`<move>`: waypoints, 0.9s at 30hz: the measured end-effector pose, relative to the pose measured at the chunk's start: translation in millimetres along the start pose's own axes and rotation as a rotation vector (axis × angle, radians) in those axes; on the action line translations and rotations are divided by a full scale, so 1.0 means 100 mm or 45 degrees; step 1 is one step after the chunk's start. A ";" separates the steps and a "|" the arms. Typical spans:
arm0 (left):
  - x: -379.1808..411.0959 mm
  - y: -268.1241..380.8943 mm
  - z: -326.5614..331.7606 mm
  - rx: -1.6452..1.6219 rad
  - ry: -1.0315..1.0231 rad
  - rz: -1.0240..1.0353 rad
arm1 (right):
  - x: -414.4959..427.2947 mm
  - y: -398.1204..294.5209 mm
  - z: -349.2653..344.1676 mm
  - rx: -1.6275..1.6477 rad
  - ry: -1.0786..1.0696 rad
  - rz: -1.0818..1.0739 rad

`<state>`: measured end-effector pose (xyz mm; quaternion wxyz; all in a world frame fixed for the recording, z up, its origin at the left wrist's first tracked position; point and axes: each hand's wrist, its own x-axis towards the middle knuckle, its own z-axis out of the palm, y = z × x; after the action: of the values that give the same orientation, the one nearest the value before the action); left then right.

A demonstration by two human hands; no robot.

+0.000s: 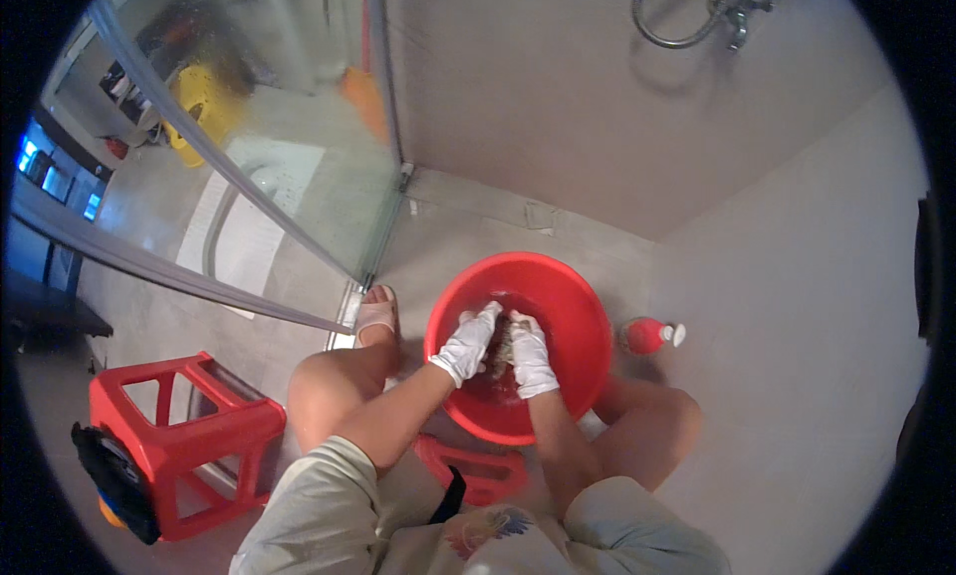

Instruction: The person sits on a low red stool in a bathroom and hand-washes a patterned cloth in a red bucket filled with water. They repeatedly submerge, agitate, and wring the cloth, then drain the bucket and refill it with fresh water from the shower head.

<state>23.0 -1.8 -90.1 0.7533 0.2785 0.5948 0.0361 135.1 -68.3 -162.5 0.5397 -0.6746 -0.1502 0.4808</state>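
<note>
A round red plastic basin (582,314) stands on the floor before me, with some water in its bottom. Both my hands wear white gloves and reach down into it. A wet, dark and greenish bundle (503,349), perhaps cloth, lies between them; its exact kind cannot be made out. My left hand (467,343) presses on its left side with the fingers stretched forward. On the other side my right hand (531,357) has its fingers curled over the bundle. The gloves hide much of it.
A red pump bottle (645,335) with a white top stands right of the basin. At left is a red plastic stool (187,433) with a dark item against it. A glass shower partition (321,149) borders a squat toilet (246,239). A shower tap (739,19) hangs on the wall.
</note>
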 end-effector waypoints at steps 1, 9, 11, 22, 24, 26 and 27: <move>-0.08 0.00 0.12 -0.080 -0.031 -0.109 | -0.23 -0.19 0.02 0.049 -0.061 -0.121; 0.31 -0.30 0.00 -0.384 -0.558 -0.020 | -1.77 -0.89 0.15 -0.601 -0.224 -0.656; 0.25 -0.32 0.04 -0.321 -0.575 0.044 | -1.80 -0.88 0.06 -0.626 -0.178 -0.790; -0.21 -0.36 0.23 -0.741 -0.737 0.415 | -1.02 -0.75 -0.14 0.040 -0.271 -0.467; -0.15 -0.31 0.25 -0.965 -0.722 0.165 | -1.20 -0.74 -0.09 -0.251 -0.271 -0.645; -0.01 -0.31 0.17 -1.034 -0.969 -0.005 | -1.58 -0.84 0.08 -0.618 -0.089 -0.937; 0.16 -0.37 0.01 -0.918 -1.213 0.017 | -1.73 -0.96 0.24 -0.620 -0.097 -1.215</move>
<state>18.8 -26.9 -121.1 0.9839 -0.0057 0.1398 0.1115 60.9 -143.5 6.4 0.5203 -0.6190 -0.5668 0.1575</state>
